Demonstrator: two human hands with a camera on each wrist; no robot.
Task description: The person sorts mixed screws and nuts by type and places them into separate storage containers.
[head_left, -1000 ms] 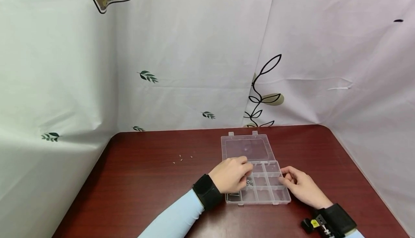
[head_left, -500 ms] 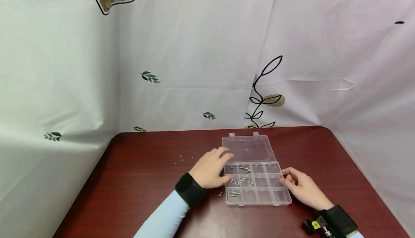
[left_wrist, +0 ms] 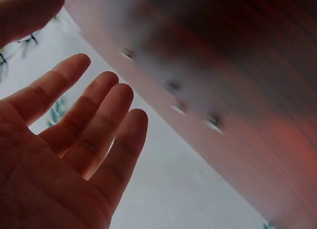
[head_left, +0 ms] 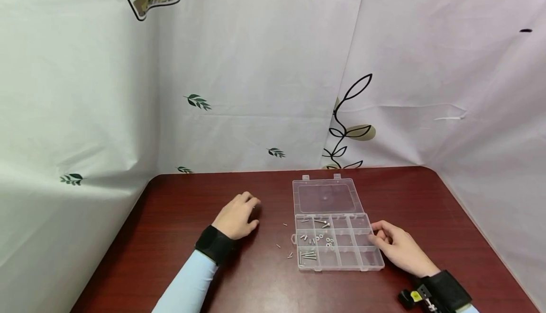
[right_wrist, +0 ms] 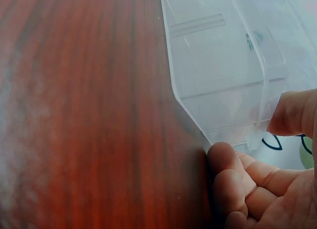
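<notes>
A clear plastic compartment box (head_left: 347,257) lies with its lid (head_left: 328,197) folded back. Long screws (head_left: 308,255) sit in its front-left compartment; short screws and small white rings (head_left: 329,242) lie in the middle row, and more screws in the back row. My right hand (head_left: 401,249) holds the box's right edge, its thumb at the rim and fingers at the lower wall in the right wrist view. Away to the left, my left hand (head_left: 236,216) hovers with fingers extended and nothing visible in it. Several small blurred metal pieces (left_wrist: 179,109) lie before its fingertips on the table.
The red-brown table (head_left: 179,265) carries a few loose tiny screws (head_left: 290,255) left of the box. A small clear loop (head_left: 293,239) sticks out at the box's left side. White printed cloth (head_left: 256,67) hangs behind and at both sides.
My left hand has moved left from over the box to the table, uncovering the box's left compartments and the loose screws beside it. My right hand stays at the box's right edge.
</notes>
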